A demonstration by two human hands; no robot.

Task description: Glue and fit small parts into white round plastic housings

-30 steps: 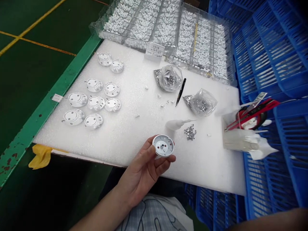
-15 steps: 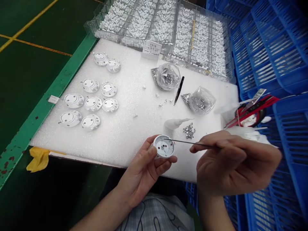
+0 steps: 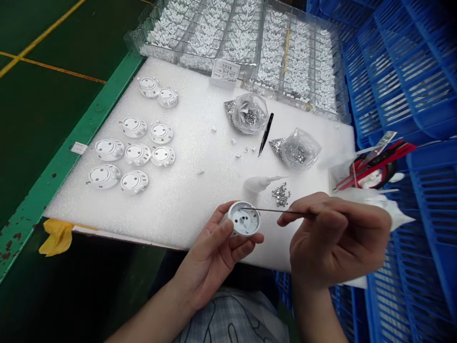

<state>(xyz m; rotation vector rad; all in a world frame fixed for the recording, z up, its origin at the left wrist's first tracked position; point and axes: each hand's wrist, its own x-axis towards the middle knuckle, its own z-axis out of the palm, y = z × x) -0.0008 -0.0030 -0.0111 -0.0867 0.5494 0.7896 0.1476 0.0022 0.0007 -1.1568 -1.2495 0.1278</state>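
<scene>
My left hand (image 3: 214,252) grips a small round white plastic housing (image 3: 243,218), its hollow side facing up, over the near edge of a white foam mat (image 3: 200,186). My right hand (image 3: 332,240) pinches a thin dark metal pin or tweezers (image 3: 266,209), whose tip reaches the housing's rim. A small heap of shiny metal bits (image 3: 281,194) lies just beyond the hands, beside a white dropper bottle (image 3: 262,182) on its side.
Several finished white housings (image 3: 135,147) sit in rows at the mat's left. Two clear bags of metal parts (image 3: 250,113) (image 3: 299,149) flank black tweezers (image 3: 266,134). Clear trays of white parts (image 3: 246,38) line the back. Blue crates (image 3: 403,71) stand right, by a tool box (image 3: 371,174).
My right hand came in from the right holding the thin tool and brought its tip to the housing's rim. My left hand has held the housing nearly still.
</scene>
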